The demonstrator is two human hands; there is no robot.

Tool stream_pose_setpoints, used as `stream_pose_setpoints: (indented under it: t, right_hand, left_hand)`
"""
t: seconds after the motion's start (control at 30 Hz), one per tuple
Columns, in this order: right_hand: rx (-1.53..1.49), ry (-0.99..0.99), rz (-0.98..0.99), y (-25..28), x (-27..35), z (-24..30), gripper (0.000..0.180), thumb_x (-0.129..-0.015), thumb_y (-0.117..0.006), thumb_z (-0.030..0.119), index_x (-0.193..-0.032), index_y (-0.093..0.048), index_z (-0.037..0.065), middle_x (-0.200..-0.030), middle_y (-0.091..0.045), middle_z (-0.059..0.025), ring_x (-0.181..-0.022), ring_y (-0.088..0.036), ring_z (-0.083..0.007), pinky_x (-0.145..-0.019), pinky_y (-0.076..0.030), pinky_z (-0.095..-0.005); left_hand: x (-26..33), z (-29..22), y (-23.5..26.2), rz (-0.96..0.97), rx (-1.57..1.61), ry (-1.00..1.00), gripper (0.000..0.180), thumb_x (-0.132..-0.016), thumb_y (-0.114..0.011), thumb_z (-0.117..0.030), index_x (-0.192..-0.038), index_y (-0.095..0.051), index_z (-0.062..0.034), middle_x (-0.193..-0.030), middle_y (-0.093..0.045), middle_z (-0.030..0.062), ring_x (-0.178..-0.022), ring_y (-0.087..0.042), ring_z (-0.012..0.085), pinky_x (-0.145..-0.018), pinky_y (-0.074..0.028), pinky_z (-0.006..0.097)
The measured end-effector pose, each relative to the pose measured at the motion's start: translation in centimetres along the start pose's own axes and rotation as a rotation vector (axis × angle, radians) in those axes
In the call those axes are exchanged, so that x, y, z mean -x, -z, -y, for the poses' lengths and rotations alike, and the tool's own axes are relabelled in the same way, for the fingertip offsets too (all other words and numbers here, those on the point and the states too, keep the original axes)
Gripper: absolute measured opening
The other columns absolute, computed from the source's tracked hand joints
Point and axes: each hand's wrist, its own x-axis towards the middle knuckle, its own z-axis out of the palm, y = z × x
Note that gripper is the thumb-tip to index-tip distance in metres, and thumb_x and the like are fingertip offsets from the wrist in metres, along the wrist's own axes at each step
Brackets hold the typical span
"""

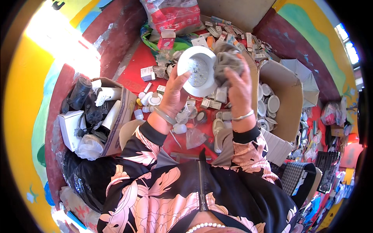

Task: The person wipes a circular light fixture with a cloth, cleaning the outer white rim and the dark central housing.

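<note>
In front of me my left hand (pixel 176 87) grips the lower left rim of a round white downlight (pixel 197 72), its recessed face with small dots turned toward me. My right hand (pixel 237 83) is closed around a crumpled grey-brown cloth (pixel 226 62), which sits against or just beside the lamp's right rim; whether they touch I cannot tell. Below the hands, small white round lamps (pixel 155 99) and little boxes (pixel 210 103) lie on the red surface. A clear plastic bag (pixel 195 138) rests nearer to me.
To the right, a cardboard box (pixel 285 83) holds several white round lamps (pixel 273 104). On the left, another carton (pixel 123 112) contains black and white cylindrical fixtures. Small packages pile up at the back beside a red and white sack (pixel 173 17). A black bag (pixel 87 171) lies lower left.
</note>
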Motion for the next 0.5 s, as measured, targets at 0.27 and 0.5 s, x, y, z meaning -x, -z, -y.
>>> stream_pose_setpoints:
  t: [0.27,0.5]
  right_hand:
    - [0.903,0.462,0.007,-1.3,1.8,-1.1,0.043,-0.085,-0.060,0.000,-0.127,-0.050,0.004,-0.117,-0.059,-0.0107,-0.105,-0.055,-0.0143,-0.090,-0.043,-0.0253]
    - [0.879,0.569,0.021,-1.4,1.1,-1.9,0.041,-0.081,-0.060,-0.002,-0.121,-0.052,0.002,-0.120,-0.058,-0.0162,-0.114,-0.054,-0.0307,-0.098,-0.040,-0.0359]
  left_hand:
    - [0.4,1.2,-0.3,0.083,-0.073,0.082,0.078,-0.076,-0.076,-0.026,-0.136,-0.033,-0.0025,-0.123,-0.050,0.0105,-0.112,-0.050,0.0197,-0.096,-0.041,0.036]
    - [0.8,2.7,-0.5,0.103,-0.013,0.182,0.080,-0.076,-0.077,-0.025,-0.136,-0.031,-0.0016,-0.123,-0.051,0.0096,-0.113,-0.050,0.0200,-0.096,-0.041,0.035]
